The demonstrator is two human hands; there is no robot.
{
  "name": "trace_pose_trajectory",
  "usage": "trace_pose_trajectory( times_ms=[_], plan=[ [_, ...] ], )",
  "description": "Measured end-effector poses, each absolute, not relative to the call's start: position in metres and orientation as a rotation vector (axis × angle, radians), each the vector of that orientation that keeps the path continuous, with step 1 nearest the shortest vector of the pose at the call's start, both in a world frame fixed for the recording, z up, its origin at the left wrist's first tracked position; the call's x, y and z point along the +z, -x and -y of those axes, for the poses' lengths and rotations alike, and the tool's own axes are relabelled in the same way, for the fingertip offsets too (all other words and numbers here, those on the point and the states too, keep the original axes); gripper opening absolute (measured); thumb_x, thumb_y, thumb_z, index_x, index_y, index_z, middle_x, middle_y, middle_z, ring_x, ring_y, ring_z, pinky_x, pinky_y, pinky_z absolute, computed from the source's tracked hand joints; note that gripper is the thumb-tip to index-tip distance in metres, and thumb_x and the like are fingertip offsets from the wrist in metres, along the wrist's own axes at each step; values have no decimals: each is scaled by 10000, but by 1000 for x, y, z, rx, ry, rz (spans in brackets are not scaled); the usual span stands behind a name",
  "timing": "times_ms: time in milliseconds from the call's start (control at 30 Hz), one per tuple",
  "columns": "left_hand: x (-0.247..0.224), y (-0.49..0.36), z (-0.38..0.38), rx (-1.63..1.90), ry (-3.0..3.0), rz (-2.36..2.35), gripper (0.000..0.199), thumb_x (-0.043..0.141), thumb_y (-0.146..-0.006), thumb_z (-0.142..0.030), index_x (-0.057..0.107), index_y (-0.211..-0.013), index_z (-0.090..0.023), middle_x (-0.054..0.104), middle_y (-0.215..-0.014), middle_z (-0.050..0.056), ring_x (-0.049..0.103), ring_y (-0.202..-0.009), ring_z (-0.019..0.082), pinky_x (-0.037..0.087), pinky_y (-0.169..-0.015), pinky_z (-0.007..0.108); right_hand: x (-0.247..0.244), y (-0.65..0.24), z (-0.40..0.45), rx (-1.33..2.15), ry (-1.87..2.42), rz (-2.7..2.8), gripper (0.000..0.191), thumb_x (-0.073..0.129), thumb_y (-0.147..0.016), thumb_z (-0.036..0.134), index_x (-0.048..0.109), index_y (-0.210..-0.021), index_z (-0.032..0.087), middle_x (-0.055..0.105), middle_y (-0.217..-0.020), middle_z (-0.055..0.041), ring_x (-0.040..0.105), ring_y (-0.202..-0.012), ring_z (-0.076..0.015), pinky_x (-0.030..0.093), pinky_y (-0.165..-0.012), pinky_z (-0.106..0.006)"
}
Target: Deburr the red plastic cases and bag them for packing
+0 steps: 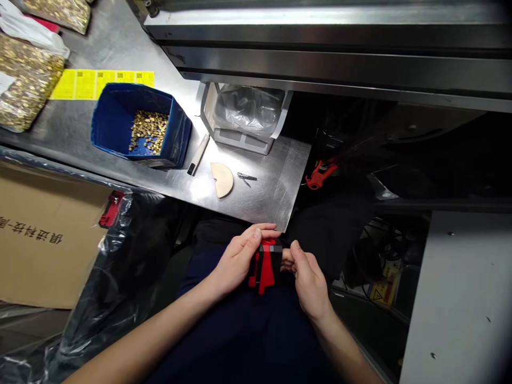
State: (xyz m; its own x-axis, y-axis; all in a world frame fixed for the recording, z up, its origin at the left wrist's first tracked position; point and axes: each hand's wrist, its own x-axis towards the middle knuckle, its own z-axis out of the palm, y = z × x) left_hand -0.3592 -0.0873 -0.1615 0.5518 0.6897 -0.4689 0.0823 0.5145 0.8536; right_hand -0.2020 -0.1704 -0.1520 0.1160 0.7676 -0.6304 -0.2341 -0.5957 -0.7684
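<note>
A red and black plastic part is held over my lap, just off the corner of the steel table. My left hand grips its left side and top, thumb and fingers closed round it. On the other side, my right hand has its fingers curled against the part's right edge, with the thumb near the forefinger; whether it pinches something small is hidden. On the table above lie small pliers, a tan half-round disc and a light-handled knife.
A blue bin with small brass pieces and a grey bin with a clear bag stand on the table. Bags of brass pieces lie far left. An orange tool hangs right of the table. Metal beams cross the top.
</note>
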Motion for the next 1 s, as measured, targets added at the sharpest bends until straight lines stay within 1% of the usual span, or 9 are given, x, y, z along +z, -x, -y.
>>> trace_pose_trajectory(
  times_ms=[67,167,267,367,500,600,767,933,1000],
  plan=[
    [-163,360,85,434,-969,-942,459,397,-1086,-471,775,-1193,-236,622,-1439,62,543,-1358,281,363,-1194,401,-153,199,170,1647,1579,597,594,386,-1064,587,775,-868,184,739,-820,-69,665,-756,-211,514,-723,-310],
    [-167,361,83,418,-928,-970,401,483,-1058,-479,772,-1195,-238,652,-1397,56,550,-1335,276,351,-1184,380,-151,193,169,1736,1587,833,416,520,-1035,545,754,-989,203,754,-912,-40,681,-830,-213,513,-811,-316],
    [-172,362,82,374,-836,-1026,406,524,-1033,-507,745,-1238,-234,718,-1228,61,635,-1133,255,452,-1028,355,-150,192,170,1788,1608,980,305,615,-999,499,739,-1022,221,758,-965,-18,691,-907,-224,502,-835,-305],
    [-176,362,82,353,-795,-1069,437,514,-1029,-534,726,-1261,-231,724,-1054,49,634,-947,218,479,-867,315,-152,193,171,1796,1648,1006,333,587,-1010,506,740,-963,213,751,-934,-17,682,-888,-219,487,-794,-292],
    [-181,363,83,331,-804,-1057,449,602,-988,-545,666,-1326,-256,663,-926,7,600,-854,184,482,-802,289,-160,195,168,1793,1652,933,402,554,-1021,529,731,-900,189,721,-833,-20,636,-762,-182,450,-697,-271],
    [-184,367,84,322,-758,-1008,528,687,-949,-503,576,-1419,-288,643,-1000,2,603,-892,181,508,-817,286,-164,196,164,1789,1616,824,416,558,-1021,529,717,-860,180,701,-781,-17,623,-731,-166,440,-685,-260],
    [-190,371,86,304,-705,-959,564,678,-957,-479,521,-1465,-291,638,-1041,17,608,-880,185,528,-809,306,-164,198,160,1796,1587,724,432,559,-1023,530,696,-815,176,696,-777,-22,619,-735,-154,452,-720,-259],
    [-186,372,87,322,-897,-995,592,682,-950,-474,524,-1476,-255,659,-1108,54,625,-993,232,518,-931,368,-161,199,163,1868,1547,691,322,665,-967,500,706,-1060,194,736,-910,-44,686,-864,-204,520,-803,-304],
    [-183,373,87,334,-968,-1006,615,698,-935,-473,528,-1482,-253,674,-1181,80,633,-1070,265,508,-990,406,-160,199,163,1859,1595,715,300,688,-956,463,702,-1090,195,740,-925,-46,691,-882,-213,528,-815,-315]
  ],
)
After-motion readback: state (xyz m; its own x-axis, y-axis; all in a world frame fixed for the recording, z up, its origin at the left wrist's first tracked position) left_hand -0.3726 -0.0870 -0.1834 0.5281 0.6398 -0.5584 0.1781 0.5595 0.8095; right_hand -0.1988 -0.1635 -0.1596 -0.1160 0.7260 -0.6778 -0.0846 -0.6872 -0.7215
